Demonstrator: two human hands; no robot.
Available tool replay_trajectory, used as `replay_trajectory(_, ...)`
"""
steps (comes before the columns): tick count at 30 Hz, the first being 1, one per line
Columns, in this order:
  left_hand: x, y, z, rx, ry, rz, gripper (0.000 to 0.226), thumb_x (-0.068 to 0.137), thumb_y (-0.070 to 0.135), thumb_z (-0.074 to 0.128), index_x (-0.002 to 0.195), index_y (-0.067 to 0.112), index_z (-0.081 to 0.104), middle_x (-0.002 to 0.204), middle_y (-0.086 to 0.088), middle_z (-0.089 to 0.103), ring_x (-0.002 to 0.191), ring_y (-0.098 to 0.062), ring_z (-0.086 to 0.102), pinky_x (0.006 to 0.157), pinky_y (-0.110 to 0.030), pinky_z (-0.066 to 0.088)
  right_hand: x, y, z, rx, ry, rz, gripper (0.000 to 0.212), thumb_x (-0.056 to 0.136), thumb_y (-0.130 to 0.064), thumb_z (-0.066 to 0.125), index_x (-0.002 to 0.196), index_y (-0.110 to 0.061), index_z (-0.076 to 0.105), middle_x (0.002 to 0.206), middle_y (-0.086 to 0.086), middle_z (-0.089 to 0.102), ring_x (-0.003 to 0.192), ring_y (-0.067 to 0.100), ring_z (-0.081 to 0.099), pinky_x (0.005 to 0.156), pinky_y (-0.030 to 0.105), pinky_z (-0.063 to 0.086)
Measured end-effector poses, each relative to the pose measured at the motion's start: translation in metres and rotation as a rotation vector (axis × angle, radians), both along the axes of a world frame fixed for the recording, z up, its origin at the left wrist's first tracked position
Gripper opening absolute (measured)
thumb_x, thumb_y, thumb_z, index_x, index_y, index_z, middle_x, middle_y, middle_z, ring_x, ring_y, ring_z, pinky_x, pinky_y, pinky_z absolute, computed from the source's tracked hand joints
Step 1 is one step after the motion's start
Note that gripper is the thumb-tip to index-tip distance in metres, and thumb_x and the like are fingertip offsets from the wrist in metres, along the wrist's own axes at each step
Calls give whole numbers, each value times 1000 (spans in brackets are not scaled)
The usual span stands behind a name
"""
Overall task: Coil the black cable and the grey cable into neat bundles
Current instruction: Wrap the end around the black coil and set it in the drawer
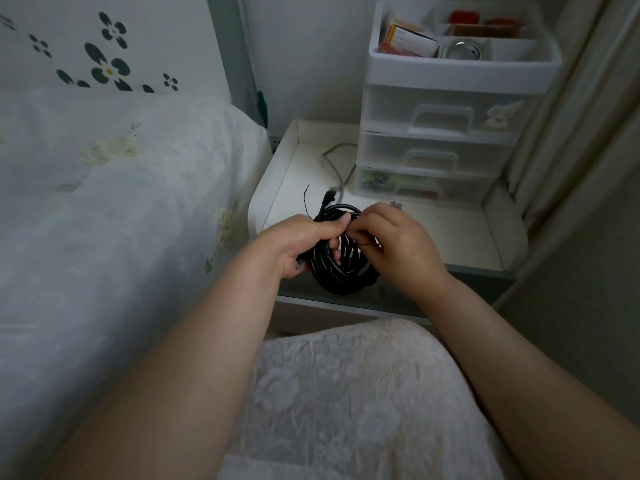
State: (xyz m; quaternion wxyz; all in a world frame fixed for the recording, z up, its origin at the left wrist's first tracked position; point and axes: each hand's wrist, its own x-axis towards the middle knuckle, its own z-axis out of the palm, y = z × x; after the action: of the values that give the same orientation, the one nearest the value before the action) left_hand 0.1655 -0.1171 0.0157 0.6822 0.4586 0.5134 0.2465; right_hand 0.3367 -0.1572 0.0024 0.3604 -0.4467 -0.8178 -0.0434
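Note:
The black cable is wound into a round coil of several loops, held upright over the front edge of the white bedside table. My left hand grips the coil's left side. My right hand pinches the coil's top right with thumb and fingertips. One black plug end and a thin black strand stick up from the coil. The grey cable lies loose on the table behind, beside the drawer unit; its far end is hidden.
A white drawer unit with three clear drawers and a top tray of small boxes stands at the table's back right. A bed with a pale floral cover fills the left. A curtain hangs at right. White fabric covers my lap.

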Motion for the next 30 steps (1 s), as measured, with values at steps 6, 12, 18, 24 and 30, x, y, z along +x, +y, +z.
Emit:
replay_trajectory(6,-8,-2,4,-16,-42,-35,47,61,45,74,87,8,60,54,3,56,56,-16,60,88,-38,51,-1,-5,5,-147,-12,91,28,85,-25,64,110,-12,63,109,2,59,93,17,59,70,37,53)
replay_trajectory(12,-12,-2,4,-8,-53,-31,40,67,45,71,79,9,58,52,3,55,54,-16,59,88,-38,51,-7,-16,4,-106,175,80,18,90,-26,60,98,-12,70,90,-1,68,82,6,61,72,24,51)
replay_trajectory(18,-14,-7,7,44,5,-153,39,63,45,72,73,10,58,54,2,56,60,-18,61,93,-42,50,-9,-5,17,-457,669,23,16,85,-18,69,78,-31,63,88,-4,66,76,14,60,75,38,52)
replay_trajectory(24,-13,-14,8,183,247,-334,38,88,32,67,61,9,55,54,-2,55,54,-15,59,54,-23,52,-16,5,39,-471,259,130,16,81,-18,73,78,-29,62,107,-8,60,101,4,52,83,12,36)
replay_trajectory(30,-16,-17,9,294,319,-411,30,94,32,58,79,7,52,56,0,50,53,-15,57,60,-26,53,-28,6,44,-365,-101,117,13,91,-25,58,85,-27,47,103,-3,57,88,13,56,75,29,45)
